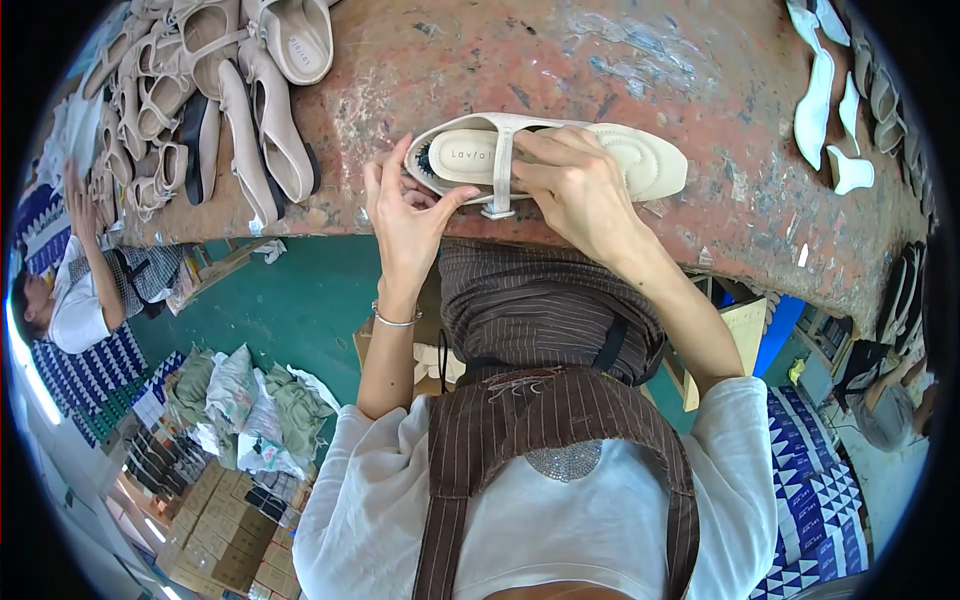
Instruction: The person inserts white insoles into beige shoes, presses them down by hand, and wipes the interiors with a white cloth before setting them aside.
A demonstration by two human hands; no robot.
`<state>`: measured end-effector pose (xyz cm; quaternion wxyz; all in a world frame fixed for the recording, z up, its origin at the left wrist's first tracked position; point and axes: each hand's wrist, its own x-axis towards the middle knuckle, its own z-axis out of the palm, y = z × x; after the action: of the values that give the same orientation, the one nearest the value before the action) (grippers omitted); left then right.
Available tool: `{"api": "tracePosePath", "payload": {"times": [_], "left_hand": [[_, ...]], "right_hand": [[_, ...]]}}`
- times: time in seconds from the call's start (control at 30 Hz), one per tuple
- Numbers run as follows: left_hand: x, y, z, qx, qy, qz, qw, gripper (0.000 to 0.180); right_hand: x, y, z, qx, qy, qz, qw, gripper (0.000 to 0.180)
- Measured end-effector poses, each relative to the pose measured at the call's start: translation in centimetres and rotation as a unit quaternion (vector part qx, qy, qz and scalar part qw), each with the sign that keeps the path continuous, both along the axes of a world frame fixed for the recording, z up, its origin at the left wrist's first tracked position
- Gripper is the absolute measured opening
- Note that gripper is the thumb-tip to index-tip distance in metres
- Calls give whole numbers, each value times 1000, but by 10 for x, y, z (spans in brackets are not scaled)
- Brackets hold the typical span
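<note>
A cream flat shoe [640,160] with a strap across it lies on its side near the front edge of a worn reddish worktable [620,60]. My right hand [575,185] lies over the middle of the shoe, fingers on the strap. My left hand [405,215] holds the heel end, thumb on the cream insole [462,160] inside it. A silver bracelet sits on my left wrist.
A heap of beige strapped shoes [215,95] lies at the table's far left. White shoe parts [825,95] and more shoes line the right edge. Another person [85,285] sits at the left. Bags and cardboard boxes [225,540] lie on the green floor.
</note>
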<state>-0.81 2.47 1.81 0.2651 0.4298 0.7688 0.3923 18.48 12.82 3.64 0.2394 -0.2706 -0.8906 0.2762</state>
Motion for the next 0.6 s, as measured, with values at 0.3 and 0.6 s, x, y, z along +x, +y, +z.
{"api": "tracePosePath", "payload": {"times": [0.3,0.6], "left_hand": [[-4,5,-9,44,-55,41,997,69],[-11,12,-26,69,-49,99,991,37]], "right_hand": [[-15,-3,-11,-16,13,-8,1000,7],[-27,-5,-18,-40,-16,13,999,7]]}}
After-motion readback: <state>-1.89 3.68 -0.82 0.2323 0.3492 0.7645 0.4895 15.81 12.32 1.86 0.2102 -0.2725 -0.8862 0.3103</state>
